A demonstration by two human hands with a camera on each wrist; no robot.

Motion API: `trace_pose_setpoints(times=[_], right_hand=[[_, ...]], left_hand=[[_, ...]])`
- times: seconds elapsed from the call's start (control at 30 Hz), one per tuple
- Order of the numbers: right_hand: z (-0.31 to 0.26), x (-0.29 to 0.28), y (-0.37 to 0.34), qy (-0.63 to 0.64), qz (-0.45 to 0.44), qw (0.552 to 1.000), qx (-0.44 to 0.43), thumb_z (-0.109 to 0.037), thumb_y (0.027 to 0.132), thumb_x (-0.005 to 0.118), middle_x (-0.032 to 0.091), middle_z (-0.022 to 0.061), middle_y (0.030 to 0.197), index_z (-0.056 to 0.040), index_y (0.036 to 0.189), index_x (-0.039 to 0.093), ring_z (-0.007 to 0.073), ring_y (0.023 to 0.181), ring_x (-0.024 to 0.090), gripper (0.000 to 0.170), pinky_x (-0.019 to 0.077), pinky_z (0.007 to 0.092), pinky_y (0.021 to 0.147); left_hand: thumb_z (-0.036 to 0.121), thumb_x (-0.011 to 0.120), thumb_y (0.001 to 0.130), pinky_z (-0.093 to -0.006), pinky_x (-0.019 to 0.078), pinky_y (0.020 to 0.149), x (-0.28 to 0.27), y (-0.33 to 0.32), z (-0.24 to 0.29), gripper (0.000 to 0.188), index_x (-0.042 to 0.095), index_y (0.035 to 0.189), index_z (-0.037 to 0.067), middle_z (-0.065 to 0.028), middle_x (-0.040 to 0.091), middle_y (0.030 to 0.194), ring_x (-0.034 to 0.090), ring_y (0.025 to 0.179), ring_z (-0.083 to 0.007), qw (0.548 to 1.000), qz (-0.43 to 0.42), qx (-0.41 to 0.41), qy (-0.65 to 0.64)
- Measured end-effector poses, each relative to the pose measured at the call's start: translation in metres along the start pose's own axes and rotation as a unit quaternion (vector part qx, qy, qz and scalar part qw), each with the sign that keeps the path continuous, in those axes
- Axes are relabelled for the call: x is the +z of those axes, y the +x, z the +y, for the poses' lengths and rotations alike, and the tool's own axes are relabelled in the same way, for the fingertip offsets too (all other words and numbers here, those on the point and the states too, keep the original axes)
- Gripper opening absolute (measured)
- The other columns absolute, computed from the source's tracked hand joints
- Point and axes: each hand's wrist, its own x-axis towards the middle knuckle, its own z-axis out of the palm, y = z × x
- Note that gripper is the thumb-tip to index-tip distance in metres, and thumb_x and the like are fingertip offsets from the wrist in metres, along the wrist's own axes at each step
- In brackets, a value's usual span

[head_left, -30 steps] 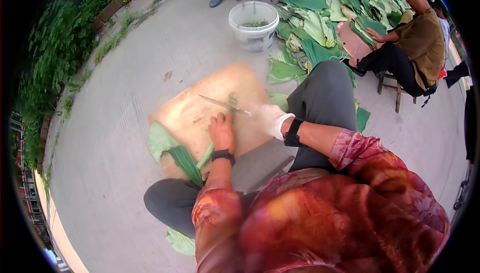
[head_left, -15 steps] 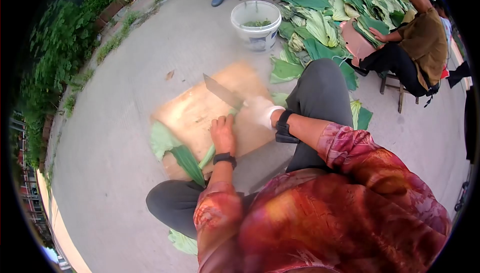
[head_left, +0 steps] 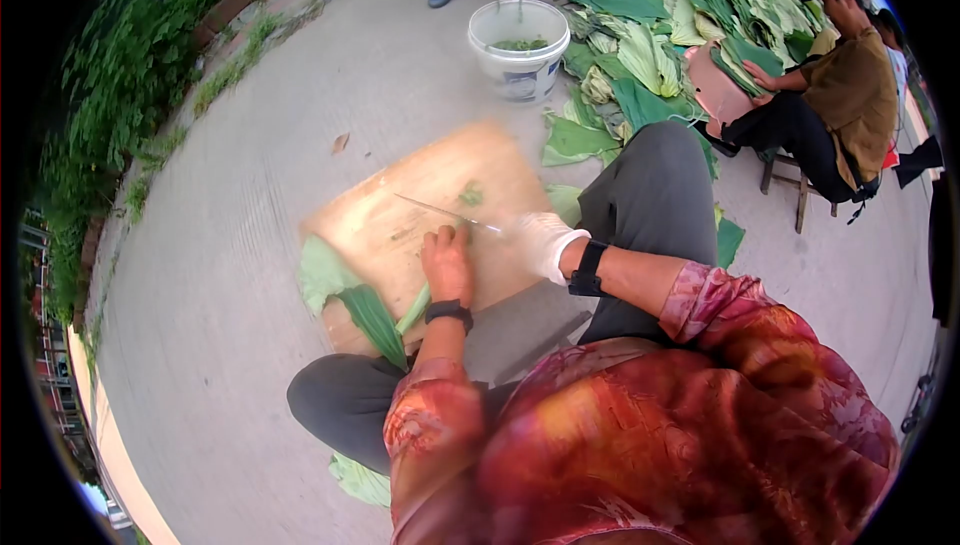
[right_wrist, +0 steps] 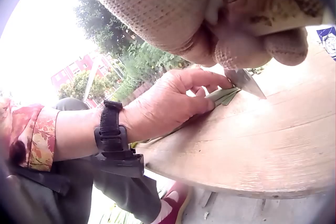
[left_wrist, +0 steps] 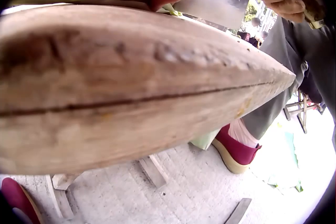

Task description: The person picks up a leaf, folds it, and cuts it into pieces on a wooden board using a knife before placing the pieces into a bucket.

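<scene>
On a wooden board [head_left: 350, 215], my bare left hand [head_left: 447, 270] holds down a rolled green leaf [right_wrist: 226, 97], fingers bent over it in the right wrist view. The leaf's broad loose part [head_left: 372, 320] trails past the wrist over the board's near left edge. My right hand [head_left: 545, 245], in a white knit glove, grips a knife [head_left: 437, 210] by its handle. Its wide blade [left_wrist: 215, 6] stands right beside the left fingertips, at the leaf's cut end. A small heap of green shreds [head_left: 470, 193] lies on the board beyond the blade.
A white bucket [head_left: 520, 70] with green bits inside stands past the board. Many large leaves [head_left: 640, 55] cover the ground at the upper right, where a seated person [head_left: 845, 85] handles leaves by a pink basin [head_left: 715, 90]. My knees flank the board's near side.
Half a second ago the blade showed its flat face; now it appears nearly edge-on, and the gloved hand has shifted slightly right and nearer. The left hand stays almost in place on the leaf.
</scene>
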Motion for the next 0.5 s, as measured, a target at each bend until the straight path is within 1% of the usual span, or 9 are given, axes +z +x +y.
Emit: trace_pose_setpoints(times=[0.03, 0.1, 0.2, 0.23, 0.33, 0.4, 0.5], right_hand=[[-0.005, -0.004, 0.002, -0.006, -0.036, 0.999, 0.003, -0.025, 0.091, 0.054, 0.068, 0.0212, 0.094, -0.0045, 0.107, 0.063, 0.0379, 0.086, 0.067, 0.027, 0.0528, 0.0463, 0.075], [-0.011, -0.015, 0.008, -0.016, -0.107, 0.994, 0.01, -0.026, 0.095, 0.052, 0.067, 0.0226, 0.104, -0.0015, 0.123, 0.052, 0.0383, 0.096, 0.066, 0.037, 0.0525, 0.046, 0.082], [-0.007, -0.004, 0.024, 0.024, -0.113, 0.992, 0.049, -0.026, 0.094, 0.054, 0.066, 0.0238, 0.105, -0.0029, 0.123, 0.053, 0.0395, 0.098, 0.065, 0.037, 0.0516, 0.0472, 0.084], [-0.004, -0.002, 0.031, 0.047, -0.101, 0.992, 0.059, -0.027, 0.094, 0.054, 0.066, 0.024, 0.106, -0.0034, 0.123, 0.053, 0.0399, 0.098, 0.065, 0.037, 0.0514, 0.0475, 0.085], [0.001, 0.0, 0.038, 0.108, -0.066, 0.988, 0.085, -0.029, 0.094, 0.055, 0.066, 0.0248, 0.106, -0.0046, 0.121, 0.054, 0.041, 0.099, 0.064, 0.036, 0.0507, 0.0483, 0.085], [0.004, -0.005, 0.033, 0.133, -0.044, 0.985, 0.101, -0.031, 0.094, 0.055, 0.066, 0.0253, 0.105, -0.0046, 0.12, 0.055, 0.0414, 0.099, 0.064, 0.037, 0.0505, 0.0486, 0.085], [0.0, -0.012, 0.015, 0.081, -0.039, 0.994, 0.068, -0.029, 0.095, 0.055, 0.066, 0.0249, 0.103, -0.0054, 0.122, 0.054, 0.0416, 0.096, 0.065, 0.037, 0.0512, 0.0489, 0.082]], left_hand=[[-0.002, 0.056, 0.073, -0.041, 0.0447, 0.077, -0.001, 0.0, 0.0, 0.033, 0.067, 0.102, 0.008, -0.0073, 0.057, 0.094, 0.052, 0.089, -0.0291, 1.0, 0.001, 0.003, -0.002], [-0.003, 0.056, 0.073, -0.0413, 0.0449, 0.077, -0.003, -0.001, 0.001, 0.033, 0.067, 0.102, 0.008, -0.0078, 0.058, 0.094, 0.052, 0.089, -0.0293, 1.0, 0.001, 0.005, -0.001], [-0.005, 0.056, 0.072, -0.0413, 0.0454, 0.077, -0.002, -0.003, 0.003, 0.034, 0.067, 0.102, 0.007, -0.0085, 0.059, 0.093, 0.052, 0.088, -0.0297, 1.0, 0.015, 0.006, -0.011], [-0.005, 0.055, 0.072, -0.0412, 0.0457, 0.076, -0.002, -0.002, 0.001, 0.034, 0.067, 0.102, 0.007, -0.0087, 0.059, 0.092, 0.052, 0.087, -0.0299, 1.0, 0.023, 0.006, -0.015], [-0.003, 0.054, 0.076, -0.0418, 0.0473, 0.075, -0.005, -0.002, -0.002, 0.03, 0.067, 0.1, 0.01, -0.0108, 0.063, 0.093, 0.054, 0.084, -0.033, 0.999, 0.023, 0.011, -0.031], [-0.003, 0.054, 0.077, -0.0417, 0.0472, 0.074, -0.006, -0.003, 0.0, 0.028, 0.067, 0.098, 0.009, -0.0112, 0.061, 0.091, 0.054, 0.083, -0.0332, 0.999, 0.033, 0.016, -0.024], [-0.003, 0.054, 0.078, -0.0419, 0.0472, 0.073, -0.008, 0.0, 0.004, 0.025, 0.067, 0.096, 0.008, -0.0113, 0.058, 0.089, 0.054, 0.083, -0.0331, 0.999, 0.044, 0.01, -0.014]])
